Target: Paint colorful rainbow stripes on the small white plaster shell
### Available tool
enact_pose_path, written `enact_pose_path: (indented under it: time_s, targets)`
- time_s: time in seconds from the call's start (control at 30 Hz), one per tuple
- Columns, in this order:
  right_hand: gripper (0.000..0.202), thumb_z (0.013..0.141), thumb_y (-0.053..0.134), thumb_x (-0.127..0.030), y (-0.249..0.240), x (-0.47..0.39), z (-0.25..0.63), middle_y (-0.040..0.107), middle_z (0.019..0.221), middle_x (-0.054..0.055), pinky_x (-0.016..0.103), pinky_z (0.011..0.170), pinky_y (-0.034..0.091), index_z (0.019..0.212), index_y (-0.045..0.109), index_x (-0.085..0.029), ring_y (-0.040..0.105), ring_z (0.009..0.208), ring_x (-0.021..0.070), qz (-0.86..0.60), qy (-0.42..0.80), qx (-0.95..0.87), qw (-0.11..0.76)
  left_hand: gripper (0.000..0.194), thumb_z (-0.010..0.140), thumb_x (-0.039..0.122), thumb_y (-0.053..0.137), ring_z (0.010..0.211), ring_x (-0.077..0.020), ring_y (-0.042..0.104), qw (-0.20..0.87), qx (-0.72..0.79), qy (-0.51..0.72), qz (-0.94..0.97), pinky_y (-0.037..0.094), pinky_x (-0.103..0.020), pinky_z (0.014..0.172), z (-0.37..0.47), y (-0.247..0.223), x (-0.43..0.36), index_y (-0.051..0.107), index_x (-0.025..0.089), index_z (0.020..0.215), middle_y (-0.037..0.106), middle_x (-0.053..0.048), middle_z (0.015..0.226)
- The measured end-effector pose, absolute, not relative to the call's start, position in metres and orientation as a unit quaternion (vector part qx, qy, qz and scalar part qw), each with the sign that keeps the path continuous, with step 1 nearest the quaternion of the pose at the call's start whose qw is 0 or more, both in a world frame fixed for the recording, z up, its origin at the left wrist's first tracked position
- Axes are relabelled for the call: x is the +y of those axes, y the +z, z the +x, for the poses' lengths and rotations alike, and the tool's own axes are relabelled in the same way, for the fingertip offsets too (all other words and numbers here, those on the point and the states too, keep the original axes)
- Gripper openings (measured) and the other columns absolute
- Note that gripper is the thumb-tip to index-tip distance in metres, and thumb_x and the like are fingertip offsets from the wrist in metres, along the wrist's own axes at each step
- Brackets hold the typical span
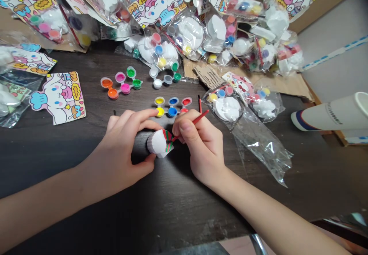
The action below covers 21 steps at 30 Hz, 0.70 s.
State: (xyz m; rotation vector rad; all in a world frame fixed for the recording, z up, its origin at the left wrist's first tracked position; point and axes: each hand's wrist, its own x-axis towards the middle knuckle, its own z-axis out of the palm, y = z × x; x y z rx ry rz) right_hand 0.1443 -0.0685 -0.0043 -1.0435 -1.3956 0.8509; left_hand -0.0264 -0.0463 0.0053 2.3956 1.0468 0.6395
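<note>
A small white plaster figure (157, 143) rests on the dark table, with red and green stripes painted on its right side. My left hand (126, 142) grips it between the thumb below and the fingers above. In a pen-like pinch, my right hand (201, 144) holds a thin red paintbrush (201, 116); its tip meets the striped side. Just beyond stands a strip of open paint pots: yellow (160, 111), blue (172, 112) and red, the red one partly hidden behind my right hand. A second brush (199, 103) lies beside the red pot.
Farther back are more open paint pots (125, 89) and a strip with white, grey and green (168, 79). Bagged plaster kits (189, 33) pile along the far edge. A cartoon card (67, 98) lies left, a clear wrapper (263, 151) right, and a paper cup (333, 113) at far right.
</note>
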Motion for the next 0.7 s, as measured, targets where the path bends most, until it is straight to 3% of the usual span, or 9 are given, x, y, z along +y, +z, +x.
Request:
enact_pose_path:
  time_s: [0.4, 0.7]
  targets:
    - [0.025, 0.095, 0.045, -0.026, -0.0069, -0.0696, 0.1450, 0.045, 0.063, -0.004, 0.022, 0.056, 0.037, 0.071, 0.050, -0.018, 0.042, 0.058, 0.0072, -0.398, 0.388, -0.570, 0.605, 0.054, 0.076, 0.016, 0.051, 0.101, -0.0244, 0.053, 0.228, 0.377, 0.238, 0.866, 0.037, -0.040, 0.084, -0.0265, 0.0042, -0.0469, 0.033, 0.028, 0.125, 0.067, 0.004, 0.109]
    - [0.024, 0.095, 0.045, -0.025, -0.0085, -0.0683, 0.1457, 0.049, 0.066, -0.003, 0.023, 0.057, 0.038, 0.073, 0.051, -0.018, 0.045, 0.059, 0.0074, -0.433, 0.316, -0.565, 0.628, 0.059, 0.073, 0.013, 0.050, 0.104, -0.0242, 0.052, 0.236, 0.380, 0.231, 0.864, 0.038, -0.040, 0.086, -0.0275, 0.0043, -0.0458, 0.032, 0.028, 0.127, 0.067, 0.004, 0.110]
